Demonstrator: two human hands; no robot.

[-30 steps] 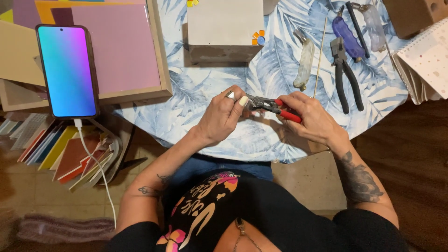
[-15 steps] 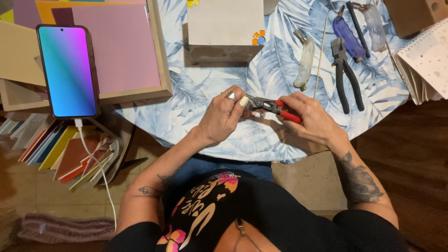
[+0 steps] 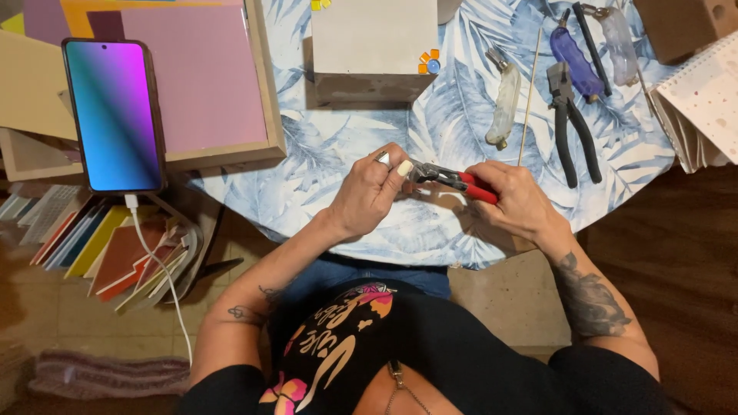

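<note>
My right hand (image 3: pixel 516 201) grips the red handles of a pair of nippers (image 3: pixel 452 180), jaws pointing left. My left hand (image 3: pixel 371 194) is pinched at the jaws, its fingertips holding something too small to make out. Both hands hover over the near edge of a table covered with a blue leaf-print cloth (image 3: pixel 338 154).
Black-handled pliers (image 3: pixel 570 129), a purple tool (image 3: pixel 575 58), two clear-handled tools (image 3: pixel 504 100) and a thin wooden stick (image 3: pixel 528 96) lie at the far right. A grey block (image 3: pixel 374 48) with small coloured tiles, a framed pink board (image 3: pixel 196 77), a lit phone (image 3: pixel 114 115) on a cable, stacked coloured sheets (image 3: pixel 115 250) and a notebook (image 3: pixel 703 104) surround the cloth.
</note>
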